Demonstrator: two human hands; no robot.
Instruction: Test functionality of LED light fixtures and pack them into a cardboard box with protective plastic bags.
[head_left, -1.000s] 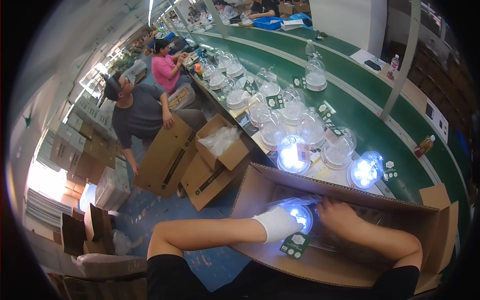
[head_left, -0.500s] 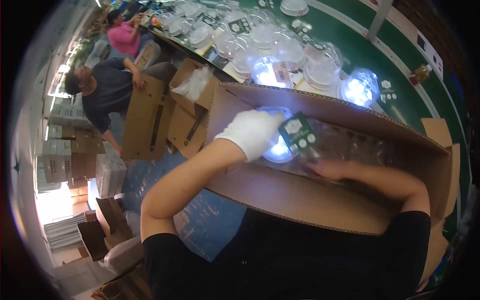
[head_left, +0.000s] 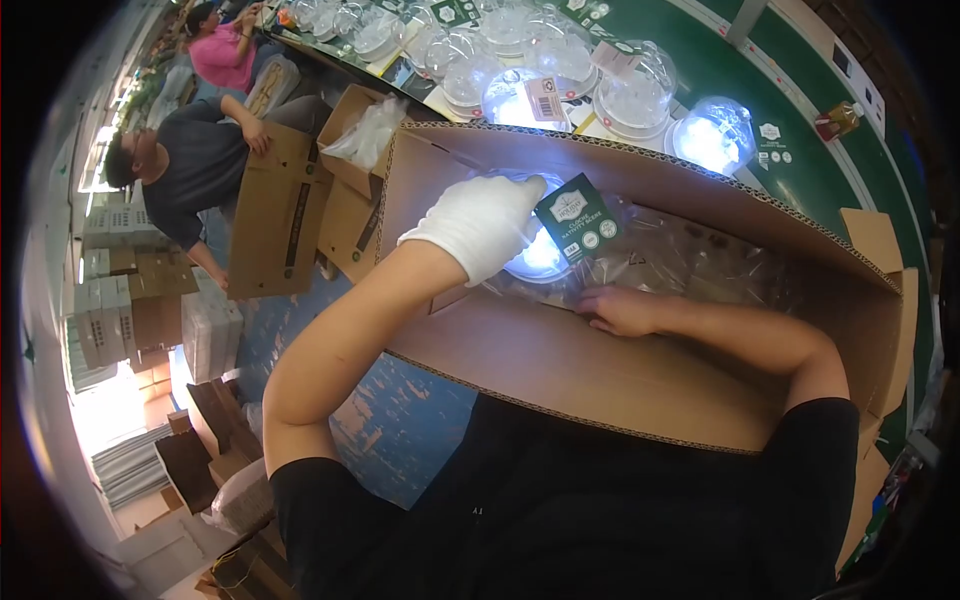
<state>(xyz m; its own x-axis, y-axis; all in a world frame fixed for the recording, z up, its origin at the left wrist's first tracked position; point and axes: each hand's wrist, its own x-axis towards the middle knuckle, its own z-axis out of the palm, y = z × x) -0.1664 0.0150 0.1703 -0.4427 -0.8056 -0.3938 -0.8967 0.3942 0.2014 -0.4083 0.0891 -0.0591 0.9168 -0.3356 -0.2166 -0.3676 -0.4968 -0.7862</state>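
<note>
My left hand [head_left: 480, 225], in a white glove, grips a lit clear plastic dome [head_left: 540, 262] inside a long open cardboard box [head_left: 590, 385]. The dome glows bluish white, and a dark green card tag [head_left: 576, 222] hangs at its right side. My bare right hand [head_left: 628, 311] is low in the box, just right of the dome. Its fingers are curled at the edge of clear plastic wrapping [head_left: 690, 255], which they seem to pinch; the fingertips are partly hidden. More of this crumpled wrapping spreads along the box floor to the right.
Behind the box, a green table [head_left: 800, 195] bears several clear domes [head_left: 635, 90]; another lit dome [head_left: 712, 135] stands there. At left, a person [head_left: 190, 165] handles a flattened carton [head_left: 280, 215] near an open box [head_left: 350, 120]. Stacked cartons [head_left: 150, 300] stand farther left.
The view has shifted, so the box appears higher and slightly left. My right hand, blurred by motion before, is now sharp beside the dome. The left hand keeps its grip.
</note>
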